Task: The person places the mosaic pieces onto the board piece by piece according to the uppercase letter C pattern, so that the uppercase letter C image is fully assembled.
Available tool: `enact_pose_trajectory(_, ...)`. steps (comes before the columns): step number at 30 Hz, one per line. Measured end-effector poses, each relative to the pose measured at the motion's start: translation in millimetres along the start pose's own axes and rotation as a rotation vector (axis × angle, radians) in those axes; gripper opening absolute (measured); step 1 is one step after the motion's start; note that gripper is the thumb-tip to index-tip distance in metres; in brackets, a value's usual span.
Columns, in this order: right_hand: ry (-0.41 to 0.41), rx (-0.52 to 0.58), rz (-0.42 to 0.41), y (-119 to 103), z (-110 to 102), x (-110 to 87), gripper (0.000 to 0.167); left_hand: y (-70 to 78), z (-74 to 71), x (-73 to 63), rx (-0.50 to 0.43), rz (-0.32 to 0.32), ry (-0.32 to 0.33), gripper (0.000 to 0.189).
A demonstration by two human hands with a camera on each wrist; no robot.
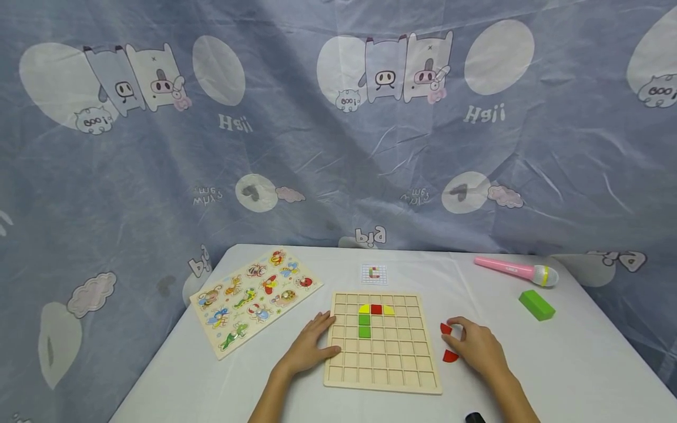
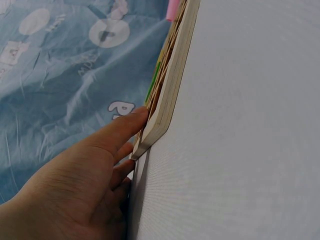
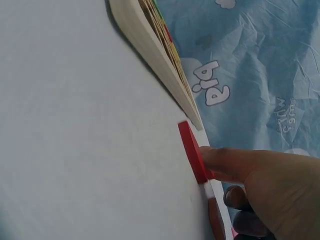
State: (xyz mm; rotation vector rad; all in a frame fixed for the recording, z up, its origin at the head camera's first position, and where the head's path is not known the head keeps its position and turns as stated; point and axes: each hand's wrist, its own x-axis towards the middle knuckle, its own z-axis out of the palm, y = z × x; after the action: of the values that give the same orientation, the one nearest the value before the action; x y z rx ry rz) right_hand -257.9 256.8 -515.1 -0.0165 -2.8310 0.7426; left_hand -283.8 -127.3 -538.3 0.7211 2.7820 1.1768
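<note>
A square wooden grid board [image 1: 383, 392] lies on the table, holding several yellow, red and green pieces in its upper cells. My left hand [image 1: 307, 348] rests at the board's left edge, its thumb and fingers spread along the rim; the left wrist view shows this hand [image 2: 80, 185] against the board's side. To the right of the board, my right hand [image 1: 478, 349] has its thumb and forefinger at either edge of a flat red piece [image 1: 446, 328]. A second red piece [image 1: 450, 356], with a curved edge, lies just below the thumb. Palm and other fingertips are partly hidden.
Behind the board lies a small pattern card [image 1: 374, 274]. An insect puzzle board [image 1: 255, 299] sits at the left. A pink toy microphone [image 1: 510, 268] and a green block [image 1: 536, 305] are at the right. A black object [image 1: 475, 418] shows at the near edge.
</note>
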Motion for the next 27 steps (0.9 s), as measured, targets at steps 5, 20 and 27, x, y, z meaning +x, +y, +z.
enact_pose_trajectory(5,0.021,0.004,0.003,8.1,-2.3,0.3,0.039,-0.1,-0.4,0.4,-0.005,-0.003,-0.004,0.076)
enact_pose_trajectory(20,0.062,0.008,-0.067,10.1,-0.8,2.0,0.033,2.7,-0.8,-0.7,-0.007,0.008,0.001,0.075)
enact_pose_trajectory(27,0.094,0.015,-0.128,-16.0,-2.5,0.2,0.031,4.4,-1.5,-1.2,-0.007,0.005,0.004,0.074)
